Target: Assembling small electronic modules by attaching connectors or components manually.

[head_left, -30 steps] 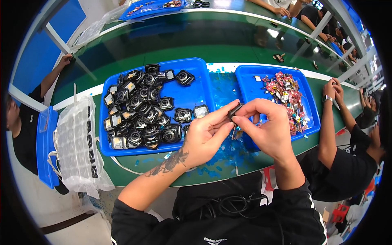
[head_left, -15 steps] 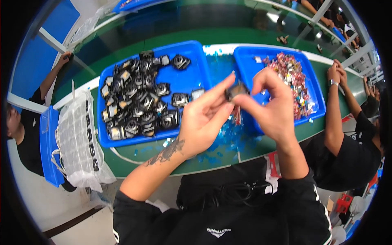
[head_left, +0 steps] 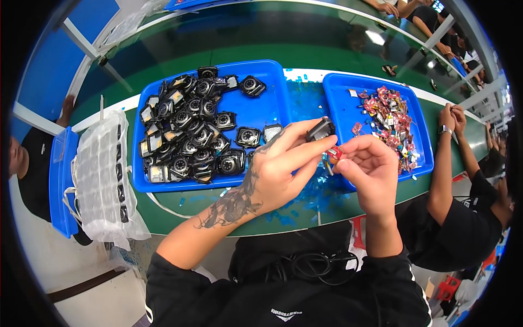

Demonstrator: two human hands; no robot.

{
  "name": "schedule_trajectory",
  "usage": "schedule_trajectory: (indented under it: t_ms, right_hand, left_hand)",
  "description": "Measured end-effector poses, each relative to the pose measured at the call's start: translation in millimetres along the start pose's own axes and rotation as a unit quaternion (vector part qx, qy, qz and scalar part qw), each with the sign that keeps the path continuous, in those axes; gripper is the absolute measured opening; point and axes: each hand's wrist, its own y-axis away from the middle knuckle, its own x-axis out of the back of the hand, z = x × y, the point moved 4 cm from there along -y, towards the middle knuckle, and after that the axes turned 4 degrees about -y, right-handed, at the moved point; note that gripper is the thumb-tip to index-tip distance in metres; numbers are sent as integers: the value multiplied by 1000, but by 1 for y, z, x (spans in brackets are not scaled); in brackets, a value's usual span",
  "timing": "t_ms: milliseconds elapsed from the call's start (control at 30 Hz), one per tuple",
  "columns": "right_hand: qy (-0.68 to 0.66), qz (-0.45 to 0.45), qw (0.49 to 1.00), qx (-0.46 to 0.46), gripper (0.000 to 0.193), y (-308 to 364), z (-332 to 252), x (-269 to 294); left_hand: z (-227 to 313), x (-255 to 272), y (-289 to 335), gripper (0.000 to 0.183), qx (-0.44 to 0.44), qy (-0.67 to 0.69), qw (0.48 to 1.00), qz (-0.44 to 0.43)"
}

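Observation:
My left hand (head_left: 291, 163) is closed around a black smartwatch case (head_left: 320, 130), tilted up at the fingertips. Just below the case, a small red circuit board (head_left: 334, 153) is pinched between thumb and forefinger of my right hand (head_left: 373, 171). A thin metallic piece (head_left: 328, 167) hangs under the board; whether it is joined to it I cannot tell. To the left is a blue tray (head_left: 267, 92) with a heap of black watch cases (head_left: 202, 111). A second blue tray (head_left: 340, 95) on the right bears a pile of red circuit boards and small parts (head_left: 389, 117).
Blue film scraps (head_left: 297, 210) lie on the green table (head_left: 229, 204) between the trays. A clear plastic compartment sheet (head_left: 101, 180) with black pieces rests at the left. A co-worker's arms (head_left: 444, 147) reach to the table at right; another person (head_left: 35, 174) is at left.
The watch case in my left hand has turned and tipped upward. My right fingers have moved off it and now pinch the red board below it. The view has shifted slightly.

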Motion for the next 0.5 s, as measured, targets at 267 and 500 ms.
schedule_trajectory:
  t_ms: [267, 500]
  right_hand:
    - [-39, -26, 999, -15, 25, 7, -7, 0]
    - [177, 2, 976, 124, 20, 7, -20, -3]
  left_hand:
    - [1, -3, 1, 26, -45, -14, 999, 11]
    - [0, -6, 3, 26, -6, 36, 999, -27]
